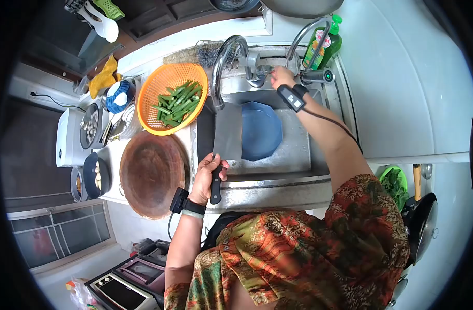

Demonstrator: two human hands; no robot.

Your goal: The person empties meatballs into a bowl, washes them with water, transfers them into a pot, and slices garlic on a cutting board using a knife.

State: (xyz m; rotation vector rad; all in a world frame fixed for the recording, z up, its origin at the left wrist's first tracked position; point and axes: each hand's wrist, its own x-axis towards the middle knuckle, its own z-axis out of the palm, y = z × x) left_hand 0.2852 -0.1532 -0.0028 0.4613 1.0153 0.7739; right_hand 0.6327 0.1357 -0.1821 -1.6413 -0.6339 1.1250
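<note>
Cleaver held over the sink's left side, right grip at the tap

I see the left grip (209, 174) clamped on the black handle of a cleaver (228, 130), its broad blade pointing away from the body. The right grip (282, 77) is at the tap lever (264, 69); its fingertips are bunched there, but I cannot tell whether they are closed on it.

The blade's far end sits close by the tap spout (219, 82), so I read little room there. The blade overlaps the left edge of a blue faceted basin (263, 132) in the sink (298, 147); I cannot tell whether they touch. To the basin's right I have open sink floor up to the steel wall, with the right forearm crossing above that side.

Beyond the sink's left rim, an orange colander (144, 101) of okra (180, 105) and a round wooden board (153, 173) crowd the table (111, 151). Past the right grip, a green soap bottle (327, 47) stands in the sink's far corner, near the white wall (402, 77).
</note>
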